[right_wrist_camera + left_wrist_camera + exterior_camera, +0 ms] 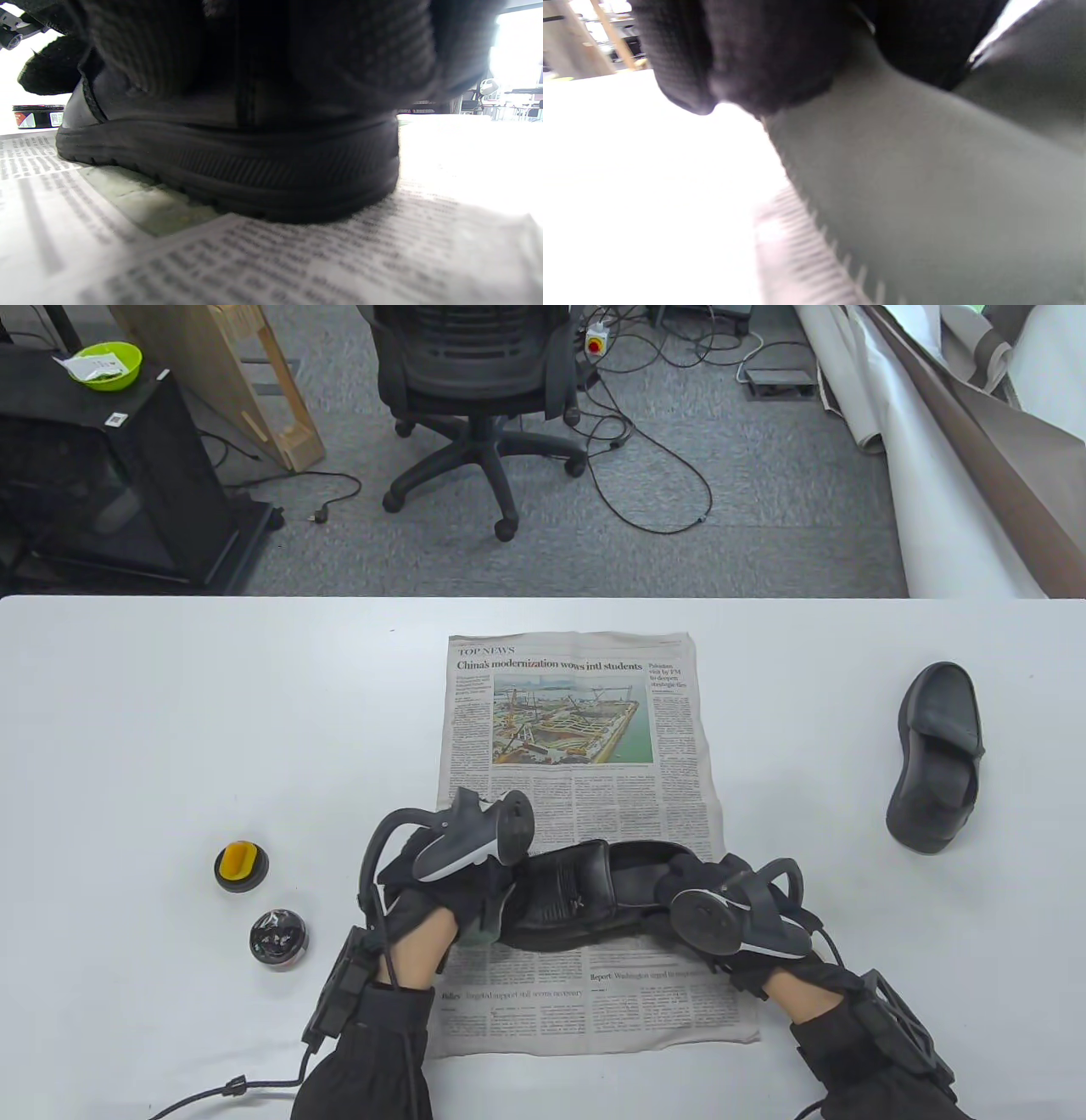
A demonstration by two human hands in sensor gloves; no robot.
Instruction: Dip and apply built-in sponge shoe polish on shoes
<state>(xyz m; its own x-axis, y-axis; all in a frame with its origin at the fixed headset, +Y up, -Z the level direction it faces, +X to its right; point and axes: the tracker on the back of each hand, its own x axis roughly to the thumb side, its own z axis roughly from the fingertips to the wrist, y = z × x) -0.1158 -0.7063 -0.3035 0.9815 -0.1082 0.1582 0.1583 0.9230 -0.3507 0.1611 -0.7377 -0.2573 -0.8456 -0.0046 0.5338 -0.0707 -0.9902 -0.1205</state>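
White worktop [170,712] under newspaper: both my grips, left hand [441,891] and right hand [721,899], hold the black leather shoe [577,899]; round polish tin [278,937] at nine o'clock sits open, no polishing visibly begun.

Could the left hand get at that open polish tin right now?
Probably yes: the polish tin sits just left of the left hand with bare table between, but that hand must first let go of the shoe.

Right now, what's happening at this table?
Both gloved hands hold a black shoe lying on the newspaper: the left hand at one end, the right hand at the other. The open polish tin and its yellow sponge lid sit untouched to the left. A second shoe lies far right.
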